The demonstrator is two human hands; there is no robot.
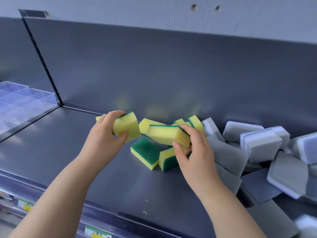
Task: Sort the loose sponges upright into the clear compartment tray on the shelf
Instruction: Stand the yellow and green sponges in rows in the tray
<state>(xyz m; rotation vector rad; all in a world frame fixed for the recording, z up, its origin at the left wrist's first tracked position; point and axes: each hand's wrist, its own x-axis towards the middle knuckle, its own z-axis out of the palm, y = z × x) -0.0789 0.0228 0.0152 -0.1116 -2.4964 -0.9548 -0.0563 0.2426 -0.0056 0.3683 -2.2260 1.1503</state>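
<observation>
My left hand (pixel 106 133) grips a yellow sponge with a green scouring face (pixel 127 127), lifted above the dark shelf (pixel 68 152). My right hand (pixel 193 152) holds a second yellow-green sponge (pixel 167 134) lengthwise just right of the first. More yellow-green sponges lie loose beneath and behind them: one flat, green side up (pixel 145 152), one on its edge (pixel 167 160), others against the back panel (pixel 195 122). The clear compartment tray (pixel 25 98) stands at the far left, beyond the shelf divider, its compartments looking bare.
A heap of grey-and-white sponges (pixel 260 145) fills the right end of the shelf, some hanging over the front edge. A dark upright back panel (pixel 171 74) closes the shelf behind. Price labels (pixel 97 232) run along the front rail.
</observation>
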